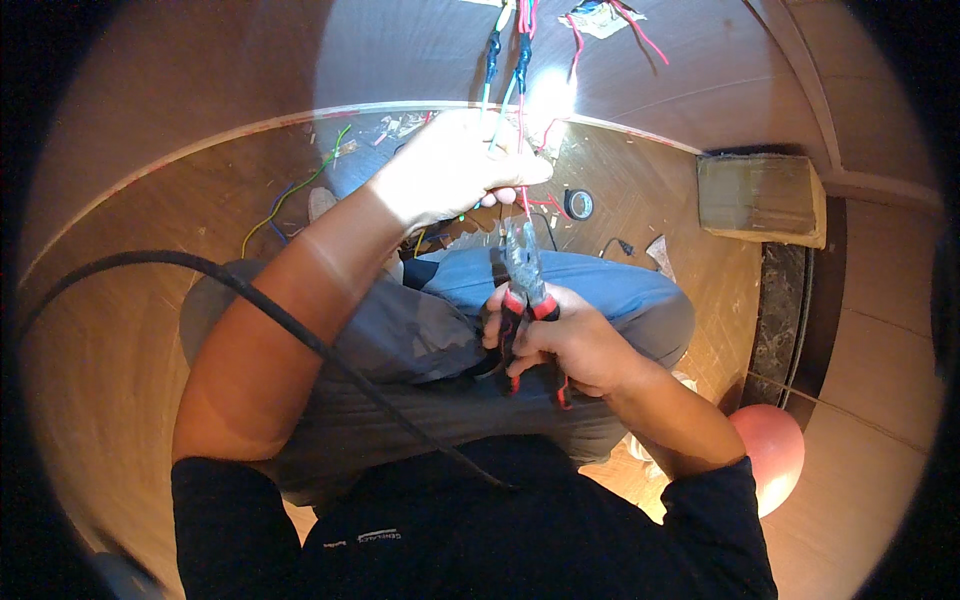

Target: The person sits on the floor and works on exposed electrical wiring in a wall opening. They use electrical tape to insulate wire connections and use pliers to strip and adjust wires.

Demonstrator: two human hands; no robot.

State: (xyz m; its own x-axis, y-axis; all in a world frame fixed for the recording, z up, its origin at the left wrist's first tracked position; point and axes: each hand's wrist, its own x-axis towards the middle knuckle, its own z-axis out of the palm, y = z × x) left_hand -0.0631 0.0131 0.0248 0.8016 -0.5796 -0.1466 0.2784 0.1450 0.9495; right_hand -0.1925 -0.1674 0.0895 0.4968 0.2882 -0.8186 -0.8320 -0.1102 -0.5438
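The left hand (465, 165) pinches a hanging red wire (521, 125). Just below that hand, the right hand (578, 340) grips red-and-black pliers (524, 265), jaws upward at the wire's lower end. Black tape (578, 204) lies right of the left hand.

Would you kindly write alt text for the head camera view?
A person's left grip holds a hanging red wire, while the right grip holds pliers, tips near its lower end. Beyond, a roll of black tape and a cardboard box rest on the floor.
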